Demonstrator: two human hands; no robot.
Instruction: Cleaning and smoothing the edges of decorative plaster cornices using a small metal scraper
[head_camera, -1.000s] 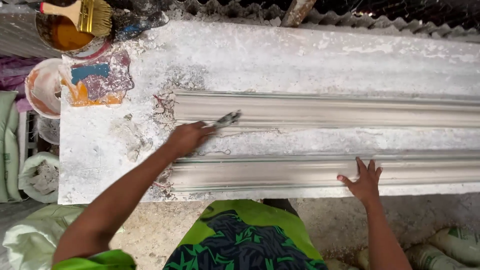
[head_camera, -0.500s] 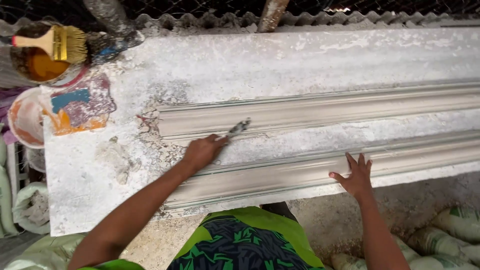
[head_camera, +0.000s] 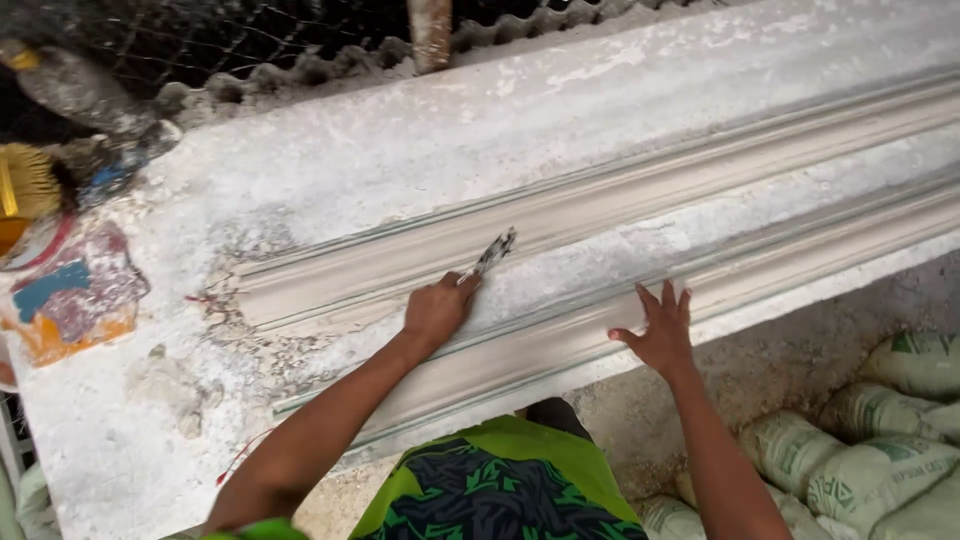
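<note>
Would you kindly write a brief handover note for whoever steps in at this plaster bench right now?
Left hand: closed on a small plaster-caked scraper, its tip on the upper moulding strip.
Right hand: open, fingers spread flat on the lower moulding strip.
Both strips lie side by side along the white slab.
Done: both strips look formed and fairly smooth.
Left: the strips' left ends look rough and crumbly.
A yellow brush sits at the far left.
</note>
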